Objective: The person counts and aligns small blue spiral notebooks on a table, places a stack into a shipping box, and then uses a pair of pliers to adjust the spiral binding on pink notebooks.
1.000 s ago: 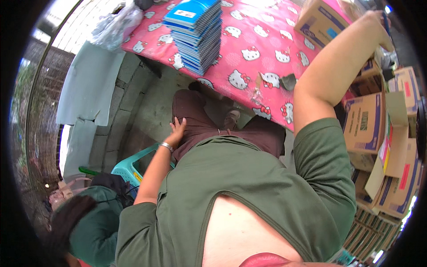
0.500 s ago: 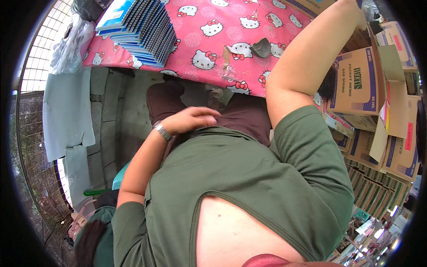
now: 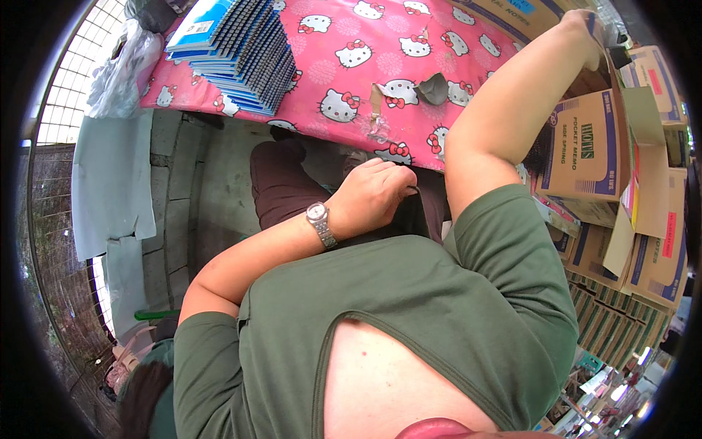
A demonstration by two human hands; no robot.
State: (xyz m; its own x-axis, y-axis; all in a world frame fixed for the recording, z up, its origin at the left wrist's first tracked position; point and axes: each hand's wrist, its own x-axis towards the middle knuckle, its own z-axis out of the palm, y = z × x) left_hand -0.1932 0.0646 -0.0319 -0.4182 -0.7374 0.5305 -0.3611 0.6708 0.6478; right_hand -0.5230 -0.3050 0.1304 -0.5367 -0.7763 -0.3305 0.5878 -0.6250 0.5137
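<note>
My left hand (image 3: 376,194), a wristwatch (image 3: 320,222) on its wrist, is over my lap near the table's front edge. Its fingers are curled in a pinch at the dark brown trouser cloth (image 3: 433,201), which rises beside the fingertips. Stretched far forward to the upper right, my right hand (image 3: 583,40) is beside the cardboard boxes at the table's edge. Its fingers are mostly out of sight, so I cannot tell whether they grip anything. A stack of blue spiral notebooks (image 3: 245,62) stands on the table's left part, apart from both hands.
A pink patterned cover (image 3: 322,69) lies on the table, torn near a dark grey curved piece (image 3: 432,89). Cardboard boxes (image 3: 585,146) crowd the right side, one with flaps raised. A plastic bag (image 3: 124,69) hangs at the left by a wire mesh. Another person's dark hair (image 3: 146,391) shows lower left.
My left hand has moved right and forward across my lap, and its fingers have closed from a loose, extended pose. My right hand shows slightly more at the upper right.
</note>
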